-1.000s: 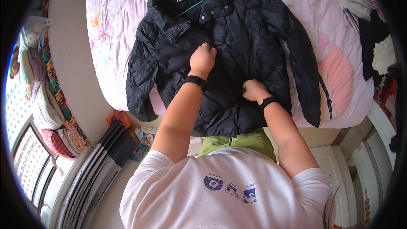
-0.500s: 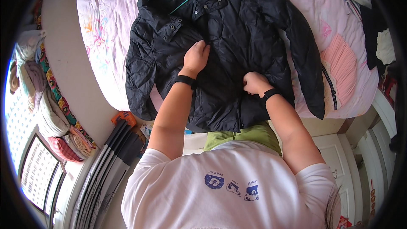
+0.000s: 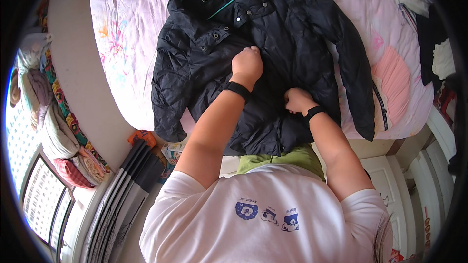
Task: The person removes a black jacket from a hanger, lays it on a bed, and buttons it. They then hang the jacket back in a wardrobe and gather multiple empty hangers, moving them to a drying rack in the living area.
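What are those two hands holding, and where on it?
Both hands, left hand and right hand, grip the black jacket along its front opening.

Black padded jacket [image 3: 287,44], spread front-up on the bed, on a teal hanger, snap-buttoned placket, sleeves splayed

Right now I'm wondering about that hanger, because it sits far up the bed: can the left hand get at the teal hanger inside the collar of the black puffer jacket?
Probably yes. The left hand rests on the black puffer jacket just below the collar, and nothing lies between it and the teal hanger.
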Demonstrator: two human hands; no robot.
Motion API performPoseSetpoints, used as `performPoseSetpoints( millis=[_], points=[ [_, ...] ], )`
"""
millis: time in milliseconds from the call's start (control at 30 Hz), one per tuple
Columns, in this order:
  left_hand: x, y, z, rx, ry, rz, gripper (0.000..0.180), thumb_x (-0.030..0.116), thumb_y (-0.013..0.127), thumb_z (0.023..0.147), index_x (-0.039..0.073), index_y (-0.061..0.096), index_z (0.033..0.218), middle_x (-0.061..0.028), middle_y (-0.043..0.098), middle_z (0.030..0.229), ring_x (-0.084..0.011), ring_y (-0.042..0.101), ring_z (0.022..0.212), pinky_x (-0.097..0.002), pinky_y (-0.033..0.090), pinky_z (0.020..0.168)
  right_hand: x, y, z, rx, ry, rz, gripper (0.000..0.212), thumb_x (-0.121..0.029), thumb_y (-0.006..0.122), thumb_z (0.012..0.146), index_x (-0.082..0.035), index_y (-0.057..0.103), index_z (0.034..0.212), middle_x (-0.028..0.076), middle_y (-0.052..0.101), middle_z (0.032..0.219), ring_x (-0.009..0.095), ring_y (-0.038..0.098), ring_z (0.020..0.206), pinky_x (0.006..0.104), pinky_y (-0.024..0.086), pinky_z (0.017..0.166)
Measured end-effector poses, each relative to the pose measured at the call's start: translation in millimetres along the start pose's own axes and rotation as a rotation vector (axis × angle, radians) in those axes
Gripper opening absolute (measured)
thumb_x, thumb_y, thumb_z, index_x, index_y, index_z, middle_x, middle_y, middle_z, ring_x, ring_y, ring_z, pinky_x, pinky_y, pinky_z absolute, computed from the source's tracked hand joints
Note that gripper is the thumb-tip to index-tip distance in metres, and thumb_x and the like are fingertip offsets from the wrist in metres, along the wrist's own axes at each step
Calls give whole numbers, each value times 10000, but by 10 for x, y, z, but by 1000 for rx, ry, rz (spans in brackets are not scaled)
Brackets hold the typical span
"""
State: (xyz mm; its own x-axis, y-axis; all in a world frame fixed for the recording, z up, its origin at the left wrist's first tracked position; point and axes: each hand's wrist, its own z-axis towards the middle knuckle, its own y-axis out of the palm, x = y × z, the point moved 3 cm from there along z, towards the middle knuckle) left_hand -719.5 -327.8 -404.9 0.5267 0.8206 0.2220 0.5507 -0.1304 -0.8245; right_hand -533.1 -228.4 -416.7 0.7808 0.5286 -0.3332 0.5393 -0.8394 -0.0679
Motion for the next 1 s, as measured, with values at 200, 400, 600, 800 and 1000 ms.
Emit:
performPoseSetpoints(
  millis=[200,400,600,800,1000],
  points=[
    [-86,31,-9,24,-12,-104,154,152,508,893,35,590,952,-172,673,946,-353,671,873,-438,544,734,12,2,19,-18,23,8,94,-32,615,759,-11,691,811,85,696,685,181,668,567,325,530,581],
    [-469,-155,-401,191,-80,-823,220,214,544,911,14,554,820,-189,602,798,-385,600,795,-436,474,687,53,21,25,7,11,-8,112,-52,623,765,-21,696,845,80,701,693,174,675,578,324,535,575],
    [-655,-568,-744,603,218,-611,129,107,631,861,19,545,823,-133,607,837,-310,609,819,-389,484,745,22,-6,6,-24,14,-64,155,-68,609,779,-40,709,894,69,711,720,171,683,608,330,544,605],
    [-1860,-915,-330,911,-433,35,650,397,689,810,12,507,1301,-200,603,1217,-378,562,1146,-484,337,1074,27,-11,-10,-33,37,-10,181,-50,597,773,-37,710,915,70,714,734,168,683,614,328,544,618],
    [-2114,-936,-70,352,-598,-124,819,540,679,796,4,471,1380,-249,574,1252,-383,534,1212,-444,440,996,25,-13,-9,6,28,46,159,1,628,762,21,682,910,106,695,709,176,665,581,321,539,578]
  ],
)
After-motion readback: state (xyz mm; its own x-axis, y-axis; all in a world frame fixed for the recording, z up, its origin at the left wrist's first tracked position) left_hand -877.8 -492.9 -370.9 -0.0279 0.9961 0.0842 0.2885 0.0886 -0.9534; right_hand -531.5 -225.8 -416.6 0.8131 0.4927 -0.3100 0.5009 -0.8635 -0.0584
